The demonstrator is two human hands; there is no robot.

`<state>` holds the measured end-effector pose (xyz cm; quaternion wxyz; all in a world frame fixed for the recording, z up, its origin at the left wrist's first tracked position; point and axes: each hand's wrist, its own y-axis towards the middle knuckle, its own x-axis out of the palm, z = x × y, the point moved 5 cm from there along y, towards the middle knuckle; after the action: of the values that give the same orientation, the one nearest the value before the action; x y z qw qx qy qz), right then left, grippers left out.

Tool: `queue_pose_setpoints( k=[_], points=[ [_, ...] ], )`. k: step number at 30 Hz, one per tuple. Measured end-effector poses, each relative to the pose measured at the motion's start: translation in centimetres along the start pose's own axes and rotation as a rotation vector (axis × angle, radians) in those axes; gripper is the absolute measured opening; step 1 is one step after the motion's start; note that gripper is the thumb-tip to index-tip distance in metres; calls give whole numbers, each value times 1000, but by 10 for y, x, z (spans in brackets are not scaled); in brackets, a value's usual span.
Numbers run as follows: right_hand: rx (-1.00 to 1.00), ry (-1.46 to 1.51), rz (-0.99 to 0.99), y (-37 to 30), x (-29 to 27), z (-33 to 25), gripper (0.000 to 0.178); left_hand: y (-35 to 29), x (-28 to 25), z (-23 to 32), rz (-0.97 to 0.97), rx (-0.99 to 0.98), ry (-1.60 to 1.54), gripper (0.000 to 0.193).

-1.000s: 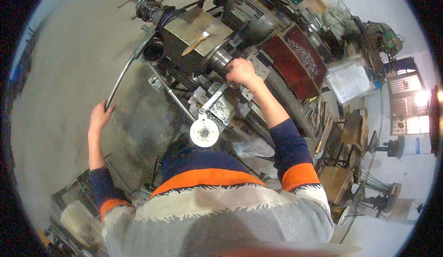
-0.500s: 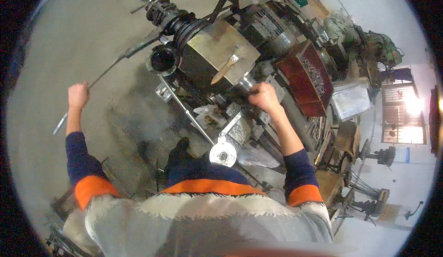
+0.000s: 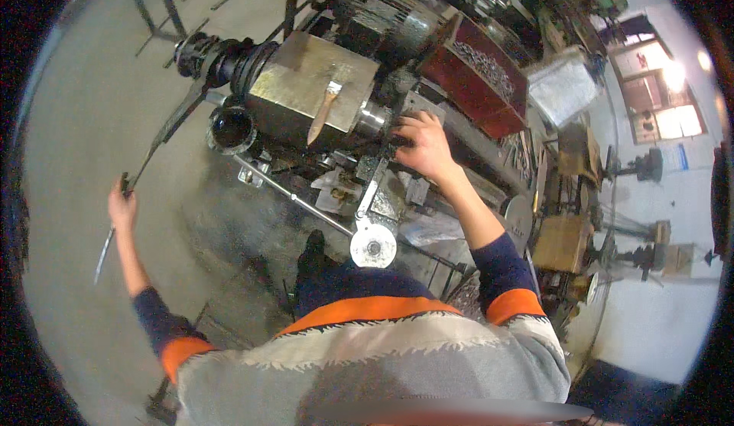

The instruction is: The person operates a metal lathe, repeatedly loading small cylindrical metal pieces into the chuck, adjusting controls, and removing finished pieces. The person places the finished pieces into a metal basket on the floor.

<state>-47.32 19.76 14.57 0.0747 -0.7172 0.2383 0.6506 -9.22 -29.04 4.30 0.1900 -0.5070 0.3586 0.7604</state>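
Observation:
My left hand (image 3: 122, 206) is closed around a long metal lever (image 3: 170, 126), whose thin end pokes out below my fist. The lever's other end joins the dark pulley-like end (image 3: 210, 59) of a lathe-like machine. My right hand (image 3: 422, 145) is at the machine's bright steel spindle (image 3: 373, 119), just past its right end. Its fingers are bent over a dark spot there, and what they hold, if anything, is hidden. On the flat-topped metal housing (image 3: 306, 63) lies a brush with a wooden handle (image 3: 321, 116).
A red-brown metal bin (image 3: 482, 109) of small metal pieces stands behind my right hand. A round white disc (image 3: 374, 246) on an arm sits close to my body, joined to a steel rod (image 3: 294, 197). A dark round opening (image 3: 232, 129) faces up left of the housing.
The view has shifted, so the machine sits further left. My left hand has come lower and nearer with the lever. My right hand's fingers are less tightly folded at the spindle's end.

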Motion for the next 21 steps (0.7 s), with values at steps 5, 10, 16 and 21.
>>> queue_pose_setpoints(
  k=[5,10,16,21],
  points=[
    [115,44,172,-76,-28,26,29,-55,115,139,3,-280,-544,24],
    [409,-12,96,-163,-38,48,28,-98,295,179,-531,-139,-502,42],
    [671,-18,99,-261,-29,71,26,-49,270,181,-734,251,197,35],
    [841,4,60,-304,-39,97,24,-62,278,153,-707,-100,36,38]
  ],
)
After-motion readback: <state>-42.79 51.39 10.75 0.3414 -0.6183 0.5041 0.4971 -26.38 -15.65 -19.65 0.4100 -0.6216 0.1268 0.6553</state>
